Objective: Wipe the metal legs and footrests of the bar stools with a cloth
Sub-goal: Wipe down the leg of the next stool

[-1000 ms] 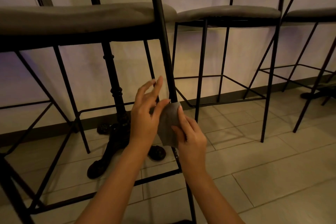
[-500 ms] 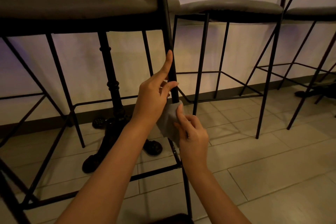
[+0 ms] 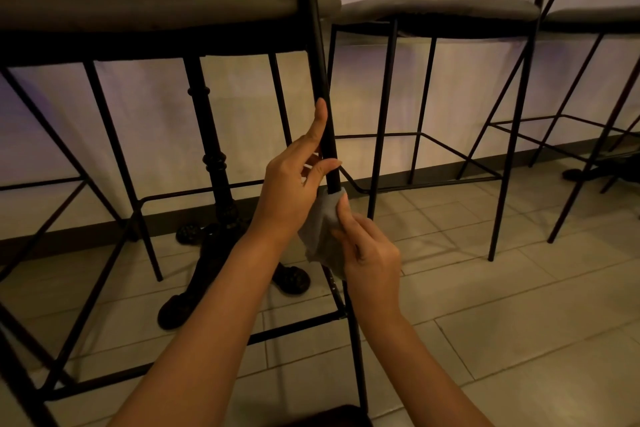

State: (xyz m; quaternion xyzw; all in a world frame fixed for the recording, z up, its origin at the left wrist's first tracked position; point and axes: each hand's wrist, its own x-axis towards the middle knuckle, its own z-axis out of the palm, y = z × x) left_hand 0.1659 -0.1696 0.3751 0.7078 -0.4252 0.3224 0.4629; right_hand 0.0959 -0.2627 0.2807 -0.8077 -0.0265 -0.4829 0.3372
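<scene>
The nearest bar stool has a grey seat (image 3: 156, 0) and thin black metal legs. Its front right leg (image 3: 317, 52) runs down the middle of the view to a low footrest bar (image 3: 294, 326). A grey cloth (image 3: 320, 232) is wrapped around that leg about halfway down. My right hand (image 3: 369, 253) pinches the cloth against the leg, thumb on top. My left hand (image 3: 294, 184) holds the same leg just above the cloth, thumb in front and index finger stretched up along the metal.
A black ornate table pedestal (image 3: 211, 163) with knobbed feet stands behind the stool. Two more stools (image 3: 440, 7) stand to the right along a pale wall, their legs and footrests (image 3: 460, 152) close together. The floor is light tile (image 3: 502, 305).
My left hand let go of the cloth and moved up onto the bare leg above it. My right hand kept the cloth on the leg and shifted slightly upward.
</scene>
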